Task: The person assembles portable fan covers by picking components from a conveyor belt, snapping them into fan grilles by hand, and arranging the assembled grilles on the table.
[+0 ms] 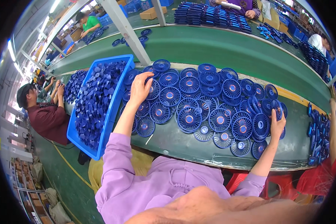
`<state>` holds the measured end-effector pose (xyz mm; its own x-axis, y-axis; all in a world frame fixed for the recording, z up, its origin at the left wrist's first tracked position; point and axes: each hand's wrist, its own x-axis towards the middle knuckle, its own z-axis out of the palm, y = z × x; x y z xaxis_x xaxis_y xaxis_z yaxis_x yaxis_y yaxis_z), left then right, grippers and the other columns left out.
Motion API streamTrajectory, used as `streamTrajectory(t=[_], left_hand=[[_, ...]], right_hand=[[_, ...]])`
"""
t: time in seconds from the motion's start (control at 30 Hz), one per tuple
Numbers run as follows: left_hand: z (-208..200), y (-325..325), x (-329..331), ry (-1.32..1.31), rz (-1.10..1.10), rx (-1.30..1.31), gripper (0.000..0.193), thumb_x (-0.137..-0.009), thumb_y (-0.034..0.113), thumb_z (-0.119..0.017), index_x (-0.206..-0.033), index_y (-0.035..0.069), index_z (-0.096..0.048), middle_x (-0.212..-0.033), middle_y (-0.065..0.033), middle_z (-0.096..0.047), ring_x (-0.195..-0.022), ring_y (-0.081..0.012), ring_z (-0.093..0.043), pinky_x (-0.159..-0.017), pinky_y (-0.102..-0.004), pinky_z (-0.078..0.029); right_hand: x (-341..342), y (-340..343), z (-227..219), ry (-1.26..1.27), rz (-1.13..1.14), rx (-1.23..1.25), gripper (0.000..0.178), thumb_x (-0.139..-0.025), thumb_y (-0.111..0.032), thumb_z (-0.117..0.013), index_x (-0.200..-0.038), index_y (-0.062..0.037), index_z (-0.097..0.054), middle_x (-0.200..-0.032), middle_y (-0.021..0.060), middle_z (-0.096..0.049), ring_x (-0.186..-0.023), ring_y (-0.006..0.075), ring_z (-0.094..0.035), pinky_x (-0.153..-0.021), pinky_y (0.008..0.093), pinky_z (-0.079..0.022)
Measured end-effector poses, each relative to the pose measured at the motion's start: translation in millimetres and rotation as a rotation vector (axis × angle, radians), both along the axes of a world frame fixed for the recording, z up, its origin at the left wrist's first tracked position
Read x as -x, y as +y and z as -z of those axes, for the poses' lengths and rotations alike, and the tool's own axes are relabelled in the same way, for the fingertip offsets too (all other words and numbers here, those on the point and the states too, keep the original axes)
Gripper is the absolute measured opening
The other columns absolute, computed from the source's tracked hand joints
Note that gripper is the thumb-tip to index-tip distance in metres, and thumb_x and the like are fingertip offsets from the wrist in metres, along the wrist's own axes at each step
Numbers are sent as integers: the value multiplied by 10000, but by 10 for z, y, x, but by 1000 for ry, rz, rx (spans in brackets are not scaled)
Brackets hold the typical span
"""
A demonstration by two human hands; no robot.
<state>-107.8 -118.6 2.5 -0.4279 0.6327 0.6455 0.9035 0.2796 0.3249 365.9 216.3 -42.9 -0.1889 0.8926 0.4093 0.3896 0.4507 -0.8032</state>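
Note:
Many round blue fan grilles [189, 118], some with an orange-ringed centre, lie overlapping in a wide heap on the green work table. At the heap's far left, my left hand [140, 89] has its fingers bent and closed at the edge of a grille [150, 71]; its fingertips are partly hidden. My right hand [277, 126] is at the right end of the heap. Its thumb and fingers are closed on a fan grille [276, 106] that stands tilted on edge among the others.
Left of the heap, a blue tray [106, 131] holds many blue fan blades. A green conveyor belt [220, 44] runs behind, past a white post [126, 31]. Blue parts [318, 138] are piled at the right. Co-workers sit at the left [44, 114], right and far side.

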Motion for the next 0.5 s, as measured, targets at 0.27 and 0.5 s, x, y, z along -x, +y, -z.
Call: streamTrajectory(t=[0.27, 0.5], left_hand=[[-230, 497, 293, -60, -71, 289, 275, -817, 181, -690, -1069, 74, -671, -1004, -126, -694, -959, -332, -632, -831, -415, -501], [106, 932, 822, 10, 71, 742, 586, -769, 113, -676, -1330, 98, -506, -1328, -176, -543, -1253, -355, -498, -1045, -438, -424]], right_hand=[[-28, -10, 42, 21, 13, 65, 272, -904, -153, -684, -1067, 62, -645, -844, 75, -672, -678, 111, -605, -618, 269, -490], [-16, -29, 30, 24, 26, 78, 259, -907, -148, -678, -1066, 54, -644, -827, 65, -661, -680, 106, -607, -619, 267, -490]])
